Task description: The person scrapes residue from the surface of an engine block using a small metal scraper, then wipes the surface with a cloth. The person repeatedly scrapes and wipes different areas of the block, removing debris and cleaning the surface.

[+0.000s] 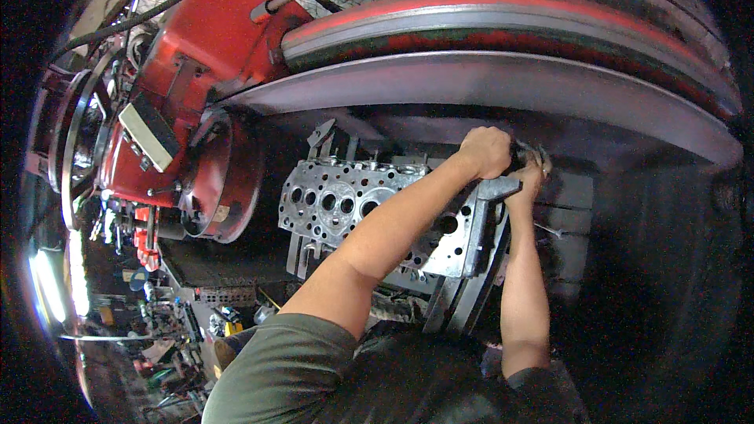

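Observation:
A grey metal engine cylinder head (338, 202) with several round ports and bolt holes lies in the machine, under my left forearm. Past its far right corner, my left hand (485, 152) is closed in a fist. Close beside it, my right hand (529, 177) has its fingers curled at a dark fitting (518, 155). What either hand grips is mostly hidden by the fingers. A grey metal clamp block (498, 188) sits at the right end of the cylinder head, just below the hands.
Behind the cylinder head runs a long curved metal guard (440, 78). A red machine housing (212, 35) with a red round wheel cover (228, 177) stands at left. Metal rails (459, 302) support the work. Assorted tools and parts (177, 345) clutter the lower left.

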`<action>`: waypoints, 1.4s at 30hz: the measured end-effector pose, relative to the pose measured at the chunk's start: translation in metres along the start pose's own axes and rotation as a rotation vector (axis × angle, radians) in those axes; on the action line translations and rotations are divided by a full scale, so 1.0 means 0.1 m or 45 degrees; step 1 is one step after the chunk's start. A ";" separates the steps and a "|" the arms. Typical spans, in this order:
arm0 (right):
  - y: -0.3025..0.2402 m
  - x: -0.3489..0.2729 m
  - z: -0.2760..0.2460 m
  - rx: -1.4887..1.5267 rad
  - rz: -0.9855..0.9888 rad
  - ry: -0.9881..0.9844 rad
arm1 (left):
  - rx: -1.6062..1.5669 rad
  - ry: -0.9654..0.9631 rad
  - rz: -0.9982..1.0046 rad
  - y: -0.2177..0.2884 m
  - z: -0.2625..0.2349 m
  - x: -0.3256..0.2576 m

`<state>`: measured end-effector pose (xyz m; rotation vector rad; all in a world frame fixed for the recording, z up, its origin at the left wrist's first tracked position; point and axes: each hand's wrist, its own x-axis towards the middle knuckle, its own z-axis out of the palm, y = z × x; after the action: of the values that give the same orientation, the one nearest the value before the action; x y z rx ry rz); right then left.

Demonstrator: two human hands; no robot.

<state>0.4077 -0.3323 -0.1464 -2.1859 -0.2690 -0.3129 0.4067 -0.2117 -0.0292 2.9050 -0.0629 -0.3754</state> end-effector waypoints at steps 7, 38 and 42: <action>-0.02 -0.01 -0.10 0.084 -0.189 0.055 | -0.016 0.025 -0.022 0.04 -0.04 -0.04; -0.54 0.70 -0.66 -0.823 -1.172 -0.997 | -0.259 1.162 -0.463 -0.78 0.15 -2.69; -0.56 0.68 -0.59 -0.842 -0.988 -1.048 | -0.169 1.252 -0.849 -1.26 0.32 -3.21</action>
<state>0.4471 -0.3416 -0.0483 -2.6631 -1.6871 0.1389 0.0899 -0.0725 -0.0068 2.5559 1.0202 0.9256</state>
